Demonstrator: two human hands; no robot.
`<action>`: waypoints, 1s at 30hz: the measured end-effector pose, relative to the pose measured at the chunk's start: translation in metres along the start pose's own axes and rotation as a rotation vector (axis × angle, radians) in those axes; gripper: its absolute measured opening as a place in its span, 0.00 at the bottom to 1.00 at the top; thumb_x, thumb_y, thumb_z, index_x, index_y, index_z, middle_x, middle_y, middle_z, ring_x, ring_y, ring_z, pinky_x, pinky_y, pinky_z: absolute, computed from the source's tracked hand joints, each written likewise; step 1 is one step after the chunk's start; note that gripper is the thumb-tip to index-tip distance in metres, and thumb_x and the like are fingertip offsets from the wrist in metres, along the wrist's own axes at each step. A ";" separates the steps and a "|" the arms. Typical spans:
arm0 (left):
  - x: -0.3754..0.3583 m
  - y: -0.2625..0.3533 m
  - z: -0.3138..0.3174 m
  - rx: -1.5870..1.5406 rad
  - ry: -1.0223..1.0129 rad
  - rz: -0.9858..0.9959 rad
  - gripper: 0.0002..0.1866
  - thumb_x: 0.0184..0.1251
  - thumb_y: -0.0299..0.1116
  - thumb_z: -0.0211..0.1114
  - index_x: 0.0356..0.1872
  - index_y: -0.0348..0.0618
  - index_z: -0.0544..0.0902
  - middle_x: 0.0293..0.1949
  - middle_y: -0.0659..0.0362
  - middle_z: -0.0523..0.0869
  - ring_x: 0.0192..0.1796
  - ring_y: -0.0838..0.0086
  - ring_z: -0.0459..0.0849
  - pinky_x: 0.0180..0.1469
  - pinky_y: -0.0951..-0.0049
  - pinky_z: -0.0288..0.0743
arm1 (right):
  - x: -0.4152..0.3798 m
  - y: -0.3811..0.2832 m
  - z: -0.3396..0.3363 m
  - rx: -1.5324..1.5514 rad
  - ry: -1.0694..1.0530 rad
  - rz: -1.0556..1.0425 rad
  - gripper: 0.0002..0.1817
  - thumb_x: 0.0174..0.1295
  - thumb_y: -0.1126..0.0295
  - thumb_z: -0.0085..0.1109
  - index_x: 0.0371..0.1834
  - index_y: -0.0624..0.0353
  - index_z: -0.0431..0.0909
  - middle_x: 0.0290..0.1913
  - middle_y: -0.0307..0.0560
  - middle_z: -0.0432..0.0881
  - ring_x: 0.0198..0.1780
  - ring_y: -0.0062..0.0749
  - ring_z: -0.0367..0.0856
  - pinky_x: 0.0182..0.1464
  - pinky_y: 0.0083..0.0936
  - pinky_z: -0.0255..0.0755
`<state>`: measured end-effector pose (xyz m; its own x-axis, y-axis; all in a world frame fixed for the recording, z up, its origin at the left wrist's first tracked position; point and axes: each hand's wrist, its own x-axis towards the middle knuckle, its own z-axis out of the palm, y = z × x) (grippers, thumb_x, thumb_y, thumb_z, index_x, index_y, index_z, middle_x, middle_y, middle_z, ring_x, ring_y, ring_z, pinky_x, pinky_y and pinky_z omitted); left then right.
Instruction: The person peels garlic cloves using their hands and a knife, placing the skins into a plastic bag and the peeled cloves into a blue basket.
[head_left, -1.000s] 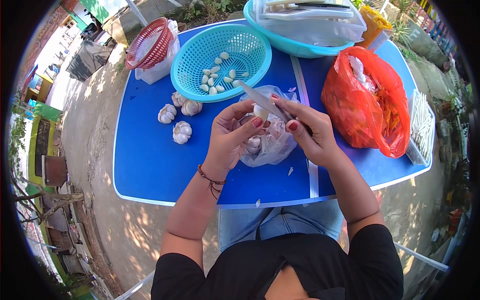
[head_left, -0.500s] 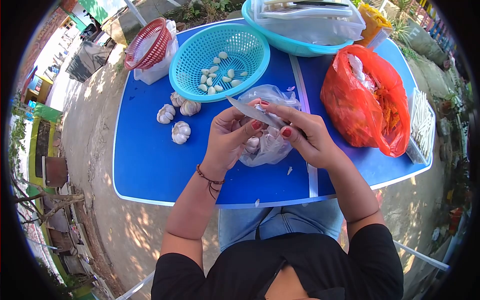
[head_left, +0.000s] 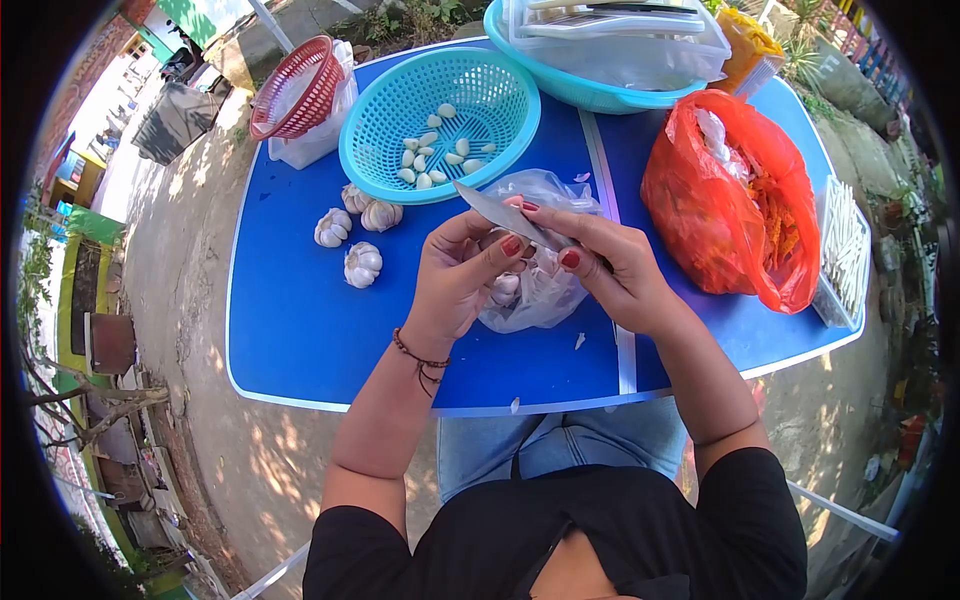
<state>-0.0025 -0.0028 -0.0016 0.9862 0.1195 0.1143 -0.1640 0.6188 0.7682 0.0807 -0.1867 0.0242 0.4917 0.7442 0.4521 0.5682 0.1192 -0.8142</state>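
My right hand is closed around a small knife, its blade pointing left across my fingers. My left hand pinches a garlic clove, mostly hidden behind the blade and fingertips. Both hands meet above a clear plastic bag with garlic and peelings inside. Left of my left hand, several whole garlic bulbs lie on the blue table. Beyond them, a turquoise basket holds several peeled garlic cloves.
An open red plastic bag stands at the right, beside a clear box of white sticks. At the back are a turquoise basin with plastic containers and a small red basket. Bits of peel lie near the front edge.
The knife blade has tilted and shifted slightly upward against my left fingers. Both hands stay in nearly the same place; the things on the table have not moved.
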 end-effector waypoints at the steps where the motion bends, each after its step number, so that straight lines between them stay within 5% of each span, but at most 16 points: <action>1: 0.000 -0.001 -0.001 0.002 0.001 0.000 0.19 0.61 0.25 0.68 0.54 0.33 0.77 0.43 0.53 0.85 0.43 0.72 0.86 0.45 0.77 0.83 | 0.000 -0.001 -0.001 0.008 0.002 0.019 0.23 0.63 0.82 0.49 0.63 0.58 0.72 0.57 0.52 0.79 0.51 0.39 0.81 0.50 0.29 0.77; 28: 0.004 -0.001 -0.004 0.051 -0.018 -0.039 0.16 0.62 0.24 0.66 0.51 0.34 0.79 0.43 0.50 0.85 0.43 0.71 0.87 0.48 0.74 0.83 | 0.000 0.006 0.009 -0.106 0.185 0.011 0.21 0.67 0.75 0.50 0.64 0.56 0.71 0.40 0.54 0.82 0.38 0.36 0.82 0.42 0.26 0.75; 30: 0.004 -0.001 -0.002 0.069 -0.004 -0.021 0.16 0.62 0.24 0.67 0.51 0.34 0.79 0.44 0.50 0.85 0.44 0.70 0.87 0.48 0.73 0.83 | -0.003 -0.006 -0.001 0.048 0.085 0.206 0.22 0.68 0.71 0.50 0.66 0.55 0.69 0.40 0.53 0.82 0.36 0.34 0.81 0.41 0.26 0.74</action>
<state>0.0012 -0.0015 -0.0029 0.9895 0.1038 0.1007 -0.1420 0.5661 0.8120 0.0765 -0.1903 0.0278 0.6490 0.6982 0.3022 0.4193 0.0032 -0.9078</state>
